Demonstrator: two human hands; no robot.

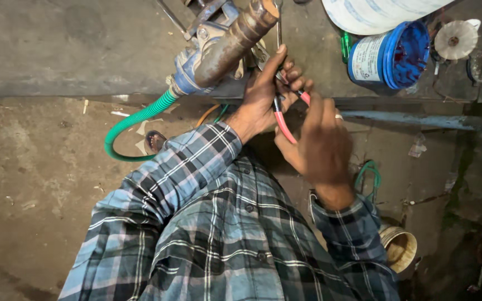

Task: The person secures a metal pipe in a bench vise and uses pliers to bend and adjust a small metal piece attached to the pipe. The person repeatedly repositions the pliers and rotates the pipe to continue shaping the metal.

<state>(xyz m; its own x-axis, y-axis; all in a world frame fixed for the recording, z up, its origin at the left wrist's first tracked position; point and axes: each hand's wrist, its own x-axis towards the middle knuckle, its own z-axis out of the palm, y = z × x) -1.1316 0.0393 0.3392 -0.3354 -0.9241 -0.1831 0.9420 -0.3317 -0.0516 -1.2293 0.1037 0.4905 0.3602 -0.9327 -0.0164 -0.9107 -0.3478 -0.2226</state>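
Red-handled pliers (282,121) sit between both my hands, just under a rusty brown pipe (232,40) on a blue metal fitting (188,72). My left hand (266,95) is closed around the pliers near their head, thumb stretched up toward a thin metal rod (279,25). My right hand (319,142), wearing a ring, grips the red handles from the right. The jaws are hidden behind my fingers. A green ribbed hose (132,120) runs from the blue fitting down to the left.
A blue plastic can (391,56) lies on its side on the ledge at upper right, beside a large white container (375,14) and small round metal parts (456,39). A tan cup (400,248) stands on the floor at lower right. Green wire (370,175) loops behind my right wrist.
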